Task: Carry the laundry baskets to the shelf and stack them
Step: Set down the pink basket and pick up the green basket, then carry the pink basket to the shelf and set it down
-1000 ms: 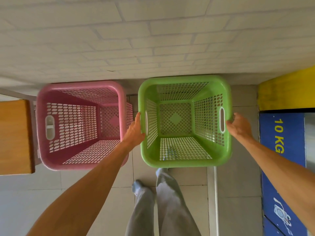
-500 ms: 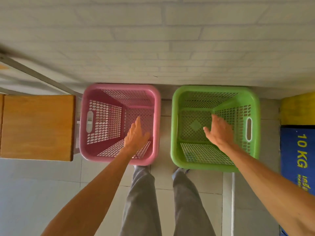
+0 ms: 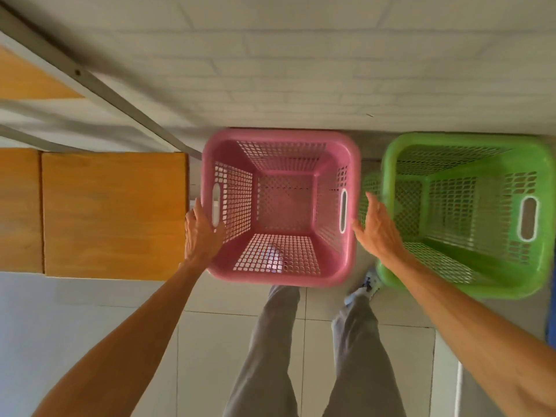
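Head view: pink basket (image 3: 279, 267) sits on the tiled floor (image 3: 210, 332) against the white brick wall (image 3: 301, 70), square with rounded corners, glossy plastic, lattice-perforated walls and base, oval handle slot in each side. Left hand (image 3: 202, 233) open, fingers spread at its left rim by the slot, no grip closed. Right hand (image 3: 376, 227) open, flat, in the gap beside its right wall. Green basket (image 3: 511, 284), same moulded lattice, just right of the pink one. Wood-grain shelf board (image 3: 114, 215) left, grey metal frame above.
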A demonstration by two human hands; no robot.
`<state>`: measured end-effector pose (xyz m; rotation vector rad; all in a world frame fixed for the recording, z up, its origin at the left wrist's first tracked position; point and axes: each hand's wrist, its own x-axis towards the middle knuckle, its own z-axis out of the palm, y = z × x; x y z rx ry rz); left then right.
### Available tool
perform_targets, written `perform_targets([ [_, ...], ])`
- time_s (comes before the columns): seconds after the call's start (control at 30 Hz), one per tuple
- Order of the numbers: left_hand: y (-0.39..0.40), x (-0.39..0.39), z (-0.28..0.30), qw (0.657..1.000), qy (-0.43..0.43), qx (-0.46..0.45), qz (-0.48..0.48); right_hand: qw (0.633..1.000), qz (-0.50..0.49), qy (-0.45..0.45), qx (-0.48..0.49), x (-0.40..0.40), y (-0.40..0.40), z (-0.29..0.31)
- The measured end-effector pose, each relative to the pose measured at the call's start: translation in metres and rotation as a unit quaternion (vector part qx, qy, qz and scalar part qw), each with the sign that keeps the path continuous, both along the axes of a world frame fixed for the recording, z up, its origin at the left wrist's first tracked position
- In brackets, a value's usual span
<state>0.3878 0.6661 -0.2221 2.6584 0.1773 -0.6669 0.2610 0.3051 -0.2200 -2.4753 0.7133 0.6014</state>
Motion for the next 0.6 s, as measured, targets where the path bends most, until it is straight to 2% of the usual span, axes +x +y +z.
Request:
perform_targets([
  [0.17, 0.021, 0.033, -0.014, 0.999, 0.024, -0.031, -0.022, 0.984, -0.169, 0.034, 0.039, 0.032, 0.046, -0.011],
  [0.3, 0.025, 0.042, -0.037, 0.994, 0.018, -0.087, -0.068, 0.979, -0.195, 0.068, 0.001, 0.043, 0.059, -0.018],
  [0.47, 0.021, 0.033, -0.043, 0.996, -0.008, -0.077, -0.042, 0.973, -0.210, 0.095, 0.001, 0.043, 0.058, -0.028],
  [0.6, 0.036, 0.036, -0.044, 0.986, -0.013, -0.168, -0.016, 0.976, -0.187, 0.111, 0.033, 0.029, 0.049, -0.025],
])
